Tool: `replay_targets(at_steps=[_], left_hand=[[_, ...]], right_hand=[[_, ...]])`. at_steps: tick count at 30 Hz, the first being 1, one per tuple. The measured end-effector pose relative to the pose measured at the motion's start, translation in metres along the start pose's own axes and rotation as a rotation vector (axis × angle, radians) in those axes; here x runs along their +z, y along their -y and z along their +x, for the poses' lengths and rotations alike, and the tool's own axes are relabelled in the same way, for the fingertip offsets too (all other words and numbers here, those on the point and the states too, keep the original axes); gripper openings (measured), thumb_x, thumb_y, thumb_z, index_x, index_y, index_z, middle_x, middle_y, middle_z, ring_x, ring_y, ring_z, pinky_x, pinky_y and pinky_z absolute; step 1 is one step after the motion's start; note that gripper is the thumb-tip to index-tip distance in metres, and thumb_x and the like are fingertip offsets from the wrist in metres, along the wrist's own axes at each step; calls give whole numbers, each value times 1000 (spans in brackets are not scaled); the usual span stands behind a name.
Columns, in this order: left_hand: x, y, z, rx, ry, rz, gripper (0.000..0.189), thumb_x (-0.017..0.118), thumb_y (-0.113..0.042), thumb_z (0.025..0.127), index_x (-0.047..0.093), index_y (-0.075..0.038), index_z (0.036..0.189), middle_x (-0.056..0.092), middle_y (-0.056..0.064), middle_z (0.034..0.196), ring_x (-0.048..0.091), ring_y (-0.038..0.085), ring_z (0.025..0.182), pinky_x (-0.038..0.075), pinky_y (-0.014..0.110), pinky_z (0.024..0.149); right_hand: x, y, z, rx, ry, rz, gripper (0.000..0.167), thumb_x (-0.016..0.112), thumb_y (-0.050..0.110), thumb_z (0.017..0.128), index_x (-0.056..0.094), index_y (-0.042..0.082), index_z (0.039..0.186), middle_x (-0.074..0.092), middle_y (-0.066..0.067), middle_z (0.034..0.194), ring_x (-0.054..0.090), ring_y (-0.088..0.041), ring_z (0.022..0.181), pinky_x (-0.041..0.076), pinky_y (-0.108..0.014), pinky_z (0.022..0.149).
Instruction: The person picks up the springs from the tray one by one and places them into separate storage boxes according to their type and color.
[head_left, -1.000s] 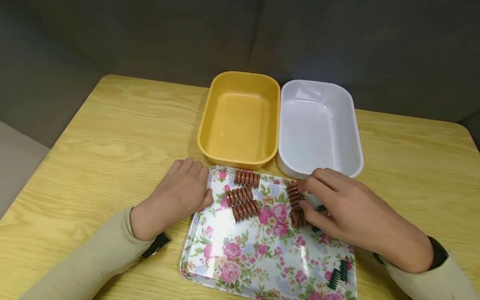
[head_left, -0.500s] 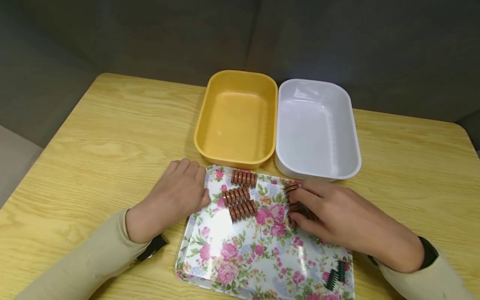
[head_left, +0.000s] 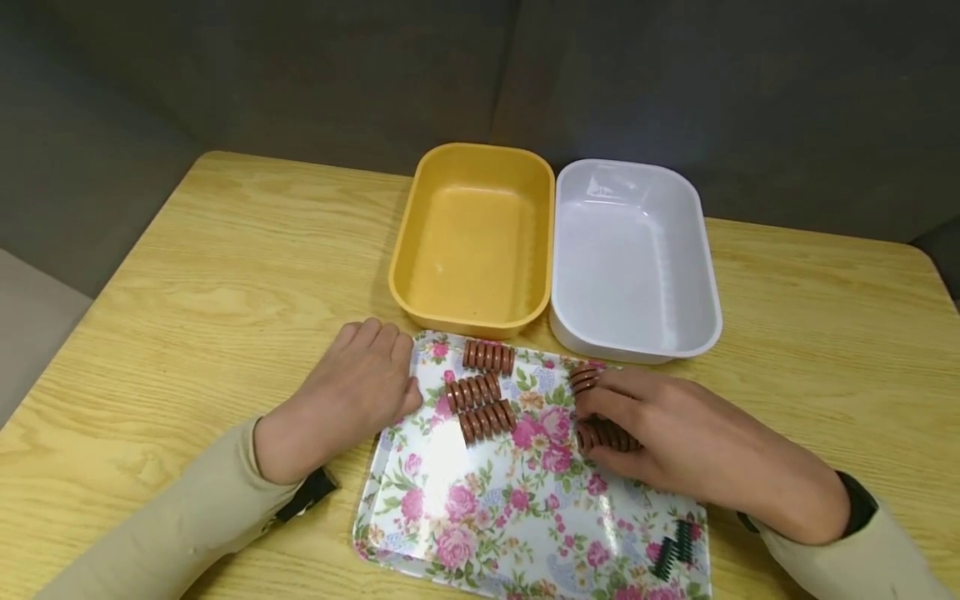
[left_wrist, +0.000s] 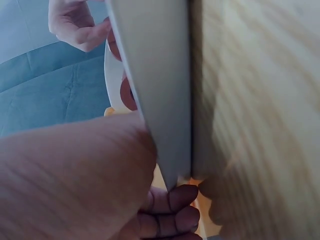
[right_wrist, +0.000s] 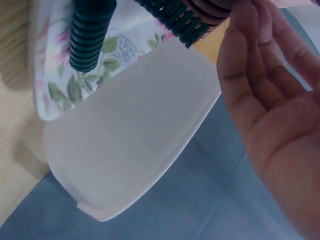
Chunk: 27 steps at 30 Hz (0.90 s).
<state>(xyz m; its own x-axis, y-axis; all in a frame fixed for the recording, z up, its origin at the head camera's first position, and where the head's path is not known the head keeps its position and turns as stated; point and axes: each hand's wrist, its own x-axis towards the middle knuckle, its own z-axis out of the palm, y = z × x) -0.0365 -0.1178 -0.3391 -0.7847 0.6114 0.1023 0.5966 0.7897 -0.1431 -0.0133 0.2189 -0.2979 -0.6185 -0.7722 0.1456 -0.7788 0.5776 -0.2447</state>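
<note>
Left hand [head_left: 360,379] has its fingers curled round the left edge of a glossy white, rectangular flower-print tray [head_left: 525,542], up by the far-left corner. Right hand [head_left: 675,429] is bent over the far-right end, thumb and fingers around a chunky brown coil spring [head_left: 609,436], but it's half covered so I can't tell if it's actually pinched. Three more brown coils [head_left: 486,422] lie near the far-left corner, two skinny dark-green ones [head_left: 684,540] by the near-right.

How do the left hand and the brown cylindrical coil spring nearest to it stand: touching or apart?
Apart. In the head view, white flower-patterned tray shows between the left hand and the brown coil spring.
</note>
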Motion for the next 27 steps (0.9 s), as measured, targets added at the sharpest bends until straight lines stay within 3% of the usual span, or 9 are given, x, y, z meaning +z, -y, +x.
replay_targets(at_steps=[9, 19, 27], left_hand=[[1, 0, 0, 5, -26, 4, 24, 56, -25, 93, 44, -6, 84, 38, 5, 78, 36, 23, 78, 38, 37, 78], [0, 0, 0, -2, 8, 7, 25, 54, -26, 95, 43, -6, 85, 39, 5, 79, 36, 23, 79, 37, 37, 79], [0, 0, 0, 4, 6, 10, 25, 54, -26, 95, 43, -7, 84, 38, 5, 79, 36, 23, 79, 38, 37, 78]], right_hand=[[0, -1, -2, 25, 39, -10, 38, 91, 25, 76, 71, 22, 108, 62, 10, 108, 58, 1, 88, 53, -23, 68], [-1, 0, -3, 43, 91, 12, 34, 90, 24, 78, 71, 24, 106, 61, 12, 103, 58, 1, 85, 52, -23, 67], [0, -3, -5, -3, 60, 9, 33, 91, 22, 75, 72, 25, 102, 64, 14, 97, 59, 0, 85, 53, -23, 68]])
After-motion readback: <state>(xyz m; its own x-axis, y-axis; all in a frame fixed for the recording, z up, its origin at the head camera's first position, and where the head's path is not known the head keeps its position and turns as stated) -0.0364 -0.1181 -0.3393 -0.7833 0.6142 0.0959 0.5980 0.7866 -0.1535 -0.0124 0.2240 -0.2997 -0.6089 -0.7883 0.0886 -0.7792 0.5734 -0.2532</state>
